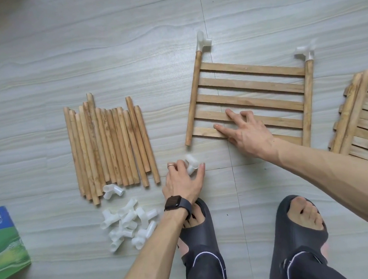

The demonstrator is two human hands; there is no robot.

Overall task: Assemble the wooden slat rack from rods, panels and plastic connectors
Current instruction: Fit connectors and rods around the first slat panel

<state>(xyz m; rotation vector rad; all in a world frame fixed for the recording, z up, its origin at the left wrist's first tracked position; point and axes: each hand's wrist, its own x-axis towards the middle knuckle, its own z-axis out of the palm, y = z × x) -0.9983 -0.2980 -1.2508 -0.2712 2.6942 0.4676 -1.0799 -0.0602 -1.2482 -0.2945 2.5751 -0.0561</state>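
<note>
A person in dark slides (297,240) stands over rack parts spread on a pale tiled floor (44,51). A green-and-blue box (6,240) sits at the near left, with a heap of loose connectors (130,224) near the left foot. The left hand (183,180), a watch on its wrist, pinches one white plastic connector (192,163) between thumb and fingers. It is just short of the bare near end of the left side rod (192,100) of a slat panel (248,85). Left of that, spare rods (108,144) lie side by side. The right hand (247,131) holds nothing; its fingers lie spread and flat on the panel's two nearest slats, pinning it to the floor. The panel's far rod ends already carry two fitted connectors (203,41), and more stacked panels (358,115) wait at the right.

The step in hand looks to be capping that near rod end. Done well, it likely means turning a socket square to the rod and matching the branch direction of the far fittings. The push should then go straight along the rod's line while the flat hand stops the panel sliding away. A tilted entry could jam the fitting or skew the panel.
</note>
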